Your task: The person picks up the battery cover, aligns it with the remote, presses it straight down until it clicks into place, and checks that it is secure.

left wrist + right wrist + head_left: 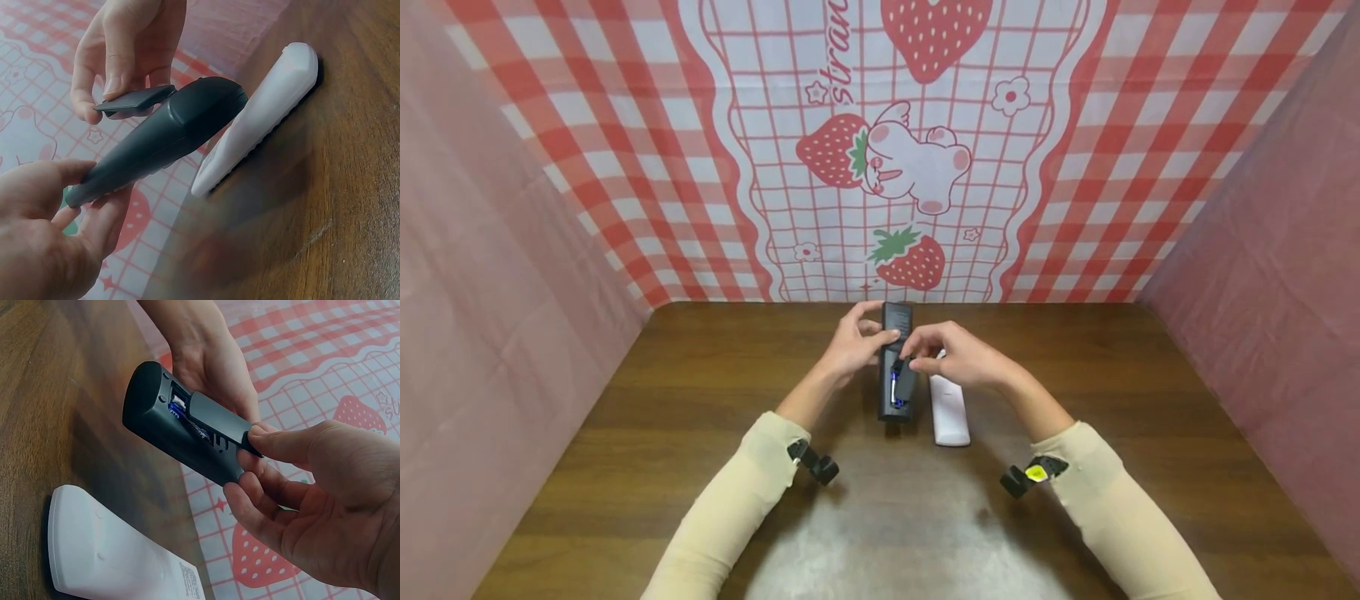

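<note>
My left hand [850, 343] grips the far end of a black remote control [897, 317], thumb on its upturned back. In my right hand [962, 357] the battery cover [219, 415] is pinched between thumb and fingers. That cover is tilted up over the battery compartment, its near end resting at the remote, as the left wrist view also shows. Blue-wrapped batteries [177, 407] are visible inside the opening; the cover hides part of them. Just right of the black remote, a white remote control [951, 412] lies on the table.
The brown wooden table [647, 467] ends at a red-and-white checked cloth [1060, 208] hung behind. Pink cloth walls [1247, 217] stand at both sides. A small black camera sits on each wrist, over beige sleeves [722, 492].
</note>
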`<state>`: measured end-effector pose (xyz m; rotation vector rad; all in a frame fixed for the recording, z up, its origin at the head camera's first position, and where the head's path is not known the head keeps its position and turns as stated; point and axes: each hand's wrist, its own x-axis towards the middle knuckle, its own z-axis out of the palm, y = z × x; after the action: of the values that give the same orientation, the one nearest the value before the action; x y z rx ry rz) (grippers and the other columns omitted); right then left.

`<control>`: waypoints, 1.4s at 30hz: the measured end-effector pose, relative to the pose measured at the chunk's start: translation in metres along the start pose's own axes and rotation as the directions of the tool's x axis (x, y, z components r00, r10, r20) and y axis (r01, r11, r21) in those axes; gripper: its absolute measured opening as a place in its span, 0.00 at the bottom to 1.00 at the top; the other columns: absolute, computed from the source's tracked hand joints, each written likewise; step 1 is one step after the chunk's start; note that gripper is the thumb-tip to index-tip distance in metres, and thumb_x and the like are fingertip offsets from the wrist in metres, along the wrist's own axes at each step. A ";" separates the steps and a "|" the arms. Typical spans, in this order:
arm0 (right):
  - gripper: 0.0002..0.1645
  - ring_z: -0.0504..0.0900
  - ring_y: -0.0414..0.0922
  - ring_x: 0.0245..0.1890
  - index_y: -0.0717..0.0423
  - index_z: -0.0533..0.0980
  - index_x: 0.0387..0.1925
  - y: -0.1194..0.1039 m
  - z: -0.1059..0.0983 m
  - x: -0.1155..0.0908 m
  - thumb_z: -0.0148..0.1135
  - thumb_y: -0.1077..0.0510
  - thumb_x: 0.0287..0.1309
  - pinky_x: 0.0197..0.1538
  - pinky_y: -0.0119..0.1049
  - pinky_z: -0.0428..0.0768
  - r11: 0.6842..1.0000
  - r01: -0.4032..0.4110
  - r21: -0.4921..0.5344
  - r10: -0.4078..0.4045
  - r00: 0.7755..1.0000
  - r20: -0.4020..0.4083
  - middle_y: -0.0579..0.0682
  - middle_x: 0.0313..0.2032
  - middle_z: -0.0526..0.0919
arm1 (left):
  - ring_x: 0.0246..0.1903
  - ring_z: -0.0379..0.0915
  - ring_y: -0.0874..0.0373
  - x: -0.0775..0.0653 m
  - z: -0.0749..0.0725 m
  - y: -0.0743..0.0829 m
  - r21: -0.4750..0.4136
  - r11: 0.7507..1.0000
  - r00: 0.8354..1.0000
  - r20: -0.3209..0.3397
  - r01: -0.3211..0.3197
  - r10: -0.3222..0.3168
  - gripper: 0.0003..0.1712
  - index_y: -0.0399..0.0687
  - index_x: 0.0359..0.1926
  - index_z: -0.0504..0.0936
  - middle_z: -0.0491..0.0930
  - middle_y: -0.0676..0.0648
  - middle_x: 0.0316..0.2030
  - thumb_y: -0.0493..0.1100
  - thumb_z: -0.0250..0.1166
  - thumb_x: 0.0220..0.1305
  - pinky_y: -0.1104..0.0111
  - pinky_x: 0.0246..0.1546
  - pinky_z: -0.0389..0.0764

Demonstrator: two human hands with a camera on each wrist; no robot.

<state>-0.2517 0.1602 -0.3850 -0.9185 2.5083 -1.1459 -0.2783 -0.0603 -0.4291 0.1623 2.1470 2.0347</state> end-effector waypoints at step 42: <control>0.09 0.81 0.41 0.38 0.60 0.89 0.52 -0.004 0.008 0.007 0.68 0.66 0.77 0.40 0.29 0.81 0.999 0.033 0.022 -0.034 0.999 0.038 0.57 0.43 0.93 | 0.39 0.86 0.54 0.002 -0.001 0.001 -0.044 0.999 1.000 0.000 0.005 -0.005 0.39 0.43 0.83 0.68 0.82 0.31 0.57 0.32 0.71 0.76 0.57 0.48 0.99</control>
<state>-0.2519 0.1491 -0.3871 -0.9708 2.4553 -1.1513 -0.2810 -0.0609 -0.4284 0.1506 2.0980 2.0771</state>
